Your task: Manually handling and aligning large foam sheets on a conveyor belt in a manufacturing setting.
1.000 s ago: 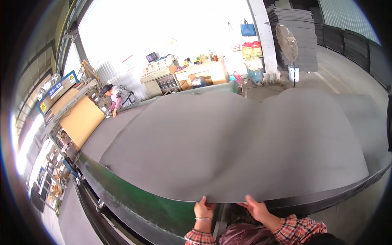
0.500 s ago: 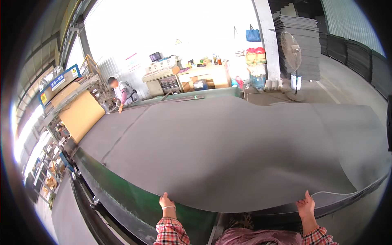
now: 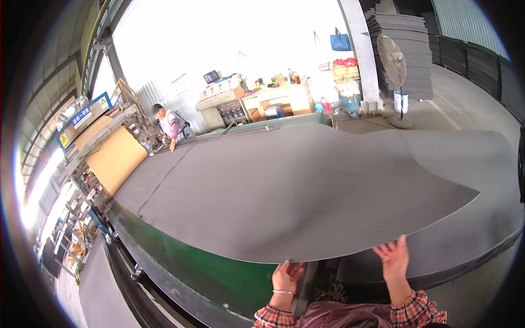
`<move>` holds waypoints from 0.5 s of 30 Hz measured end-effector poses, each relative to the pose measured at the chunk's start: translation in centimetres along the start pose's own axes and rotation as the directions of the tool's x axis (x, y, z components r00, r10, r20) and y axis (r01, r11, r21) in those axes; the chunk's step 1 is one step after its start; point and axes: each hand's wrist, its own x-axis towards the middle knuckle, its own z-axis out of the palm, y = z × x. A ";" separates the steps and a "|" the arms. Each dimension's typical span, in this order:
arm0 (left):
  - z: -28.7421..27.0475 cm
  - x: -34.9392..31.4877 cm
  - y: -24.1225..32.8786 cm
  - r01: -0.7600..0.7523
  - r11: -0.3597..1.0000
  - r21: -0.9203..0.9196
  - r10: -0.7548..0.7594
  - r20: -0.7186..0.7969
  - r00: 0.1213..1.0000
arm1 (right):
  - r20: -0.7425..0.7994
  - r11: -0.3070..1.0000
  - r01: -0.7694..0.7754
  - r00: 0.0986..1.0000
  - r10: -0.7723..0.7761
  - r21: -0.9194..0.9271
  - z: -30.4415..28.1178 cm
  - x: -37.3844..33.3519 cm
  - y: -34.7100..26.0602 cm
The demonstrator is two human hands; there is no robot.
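A broad, thin, matte-grey sheet, apparently foam [image 3: 262, 191], billows over a green, flat machine belt [image 3: 219, 281]. At its near edge, the bare right hand [image 3: 394, 261] spreads its fingers open; whether the bare left hand [image 3: 285, 277], fingers bent, pinches it is unclear. Likely light and floppy, it suits wide-set edge holds.

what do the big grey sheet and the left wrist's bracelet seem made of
Grey sheet: probably foam or rubber, matte, since it curves softly without gloss. Bracelet: perhaps smooth metal, a thin pale band; too small to be sure.
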 end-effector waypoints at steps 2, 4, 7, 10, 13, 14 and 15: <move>-1.7 2.1 1.0 -0.005 1.000 0.020 0.006 -0.075 0.997 | -0.013 0.995 0.065 0.998 -0.066 -0.079 -2.1 -0.3 -2.4; -4.9 3.9 2.2 -0.056 0.996 0.067 0.066 -0.154 0.986 | 0.001 0.987 0.045 0.999 -0.045 -0.153 -4.0 -1.0 -3.7; -7.6 4.0 4.3 -0.183 0.962 0.203 0.232 -0.258 0.938 | 0.204 0.651 0.035 0.961 0.185 -0.758 -7.2 -1.7 -3.7; -8.3 4.1 4.9 -0.430 0.847 0.311 0.527 -0.398 0.751 | 0.358 -0.323 0.469 0.867 0.347 -0.822 -17.0 -1.6 -0.7; -9.2 3.7 3.7 -0.546 0.668 0.506 0.738 -0.359 0.571 | 0.498 -0.506 0.619 0.785 0.369 -0.600 -21.6 -0.2 0.5; -8.5 2.3 3.1 -0.531 0.701 0.475 0.691 -0.269 0.671 | 0.503 -0.553 0.667 0.743 0.441 -0.500 -21.4 0.3 -0.1; -7.5 1.0 2.5 -0.510 0.735 0.447 0.630 -0.172 0.758 | 0.497 -0.588 0.707 0.701 0.512 -0.393 -21.1 0.7 -0.6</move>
